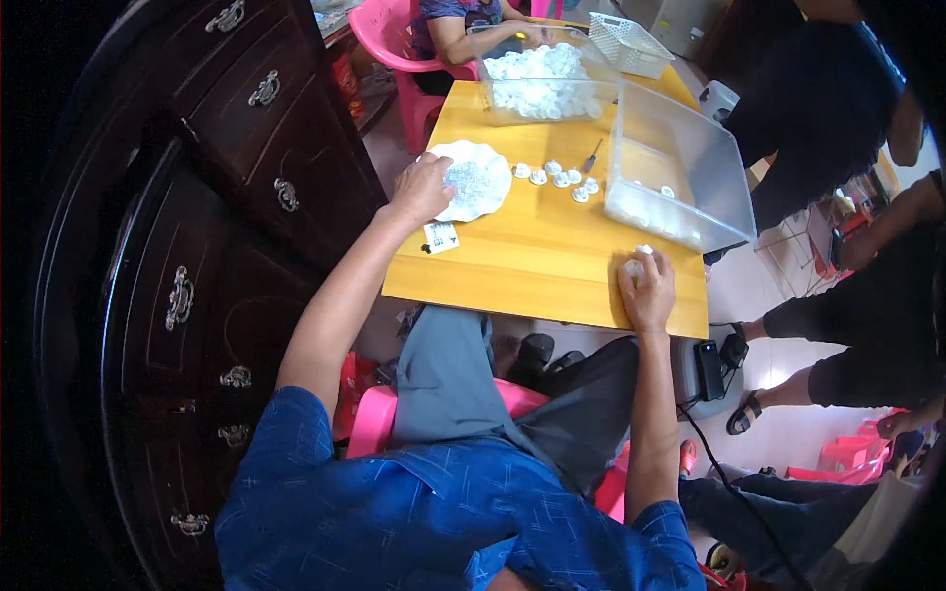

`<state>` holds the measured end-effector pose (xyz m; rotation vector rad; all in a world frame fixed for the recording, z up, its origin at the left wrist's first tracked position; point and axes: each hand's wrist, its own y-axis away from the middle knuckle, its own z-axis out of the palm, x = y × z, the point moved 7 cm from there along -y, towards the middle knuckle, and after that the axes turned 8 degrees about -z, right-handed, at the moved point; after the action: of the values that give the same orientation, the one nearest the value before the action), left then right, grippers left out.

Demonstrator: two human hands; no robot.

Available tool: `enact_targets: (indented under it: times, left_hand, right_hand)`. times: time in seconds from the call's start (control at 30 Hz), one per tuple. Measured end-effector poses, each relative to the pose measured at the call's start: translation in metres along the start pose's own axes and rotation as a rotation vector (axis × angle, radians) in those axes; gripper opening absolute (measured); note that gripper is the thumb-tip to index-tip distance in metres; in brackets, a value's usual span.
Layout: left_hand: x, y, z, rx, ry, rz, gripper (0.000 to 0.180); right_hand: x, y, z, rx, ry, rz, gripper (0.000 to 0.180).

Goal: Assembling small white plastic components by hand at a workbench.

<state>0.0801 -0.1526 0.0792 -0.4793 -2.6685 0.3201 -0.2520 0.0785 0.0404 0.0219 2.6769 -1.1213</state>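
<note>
On the yellow table, a white plate with a scalloped rim [490, 200] holds many tiny silvery pieces. My left hand [424, 189] rests over its left edge, fingers curled together at the small pieces; whatever is in the fingertips is too small to make out. Near the table's front right edge, my right hand [647, 288] is closed around small white round plastic parts [634, 268]. Several similar white parts [554, 172] stand in a loose group right of the plate. A small screwdriver [592, 158] with a dark handle lies just beyond them.
A clear bin [680, 212] with some white parts stands at the right. Another clear bin [542, 89], heaped with white parts, is at the far side, beside a white basket [631, 46]. A person [463, 34] sits opposite; others stand right. Dark drawers [227, 197] rise at left.
</note>
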Motion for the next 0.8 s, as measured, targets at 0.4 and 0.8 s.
enact_targets:
  times: [0.4,0.8]
  left_hand:
    - [-0.014,-0.009,0.046,-0.125,-0.028,0.043,0.023]
    - [-0.013,-0.014,0.018,0.119,0.133,0.086,0.009]
  right_hand:
    - [0.0,0.014,0.002,-0.042,-0.002,-0.05,0.034]
    - [0.003,0.015,0.008,-0.102,0.034,0.026,0.039]
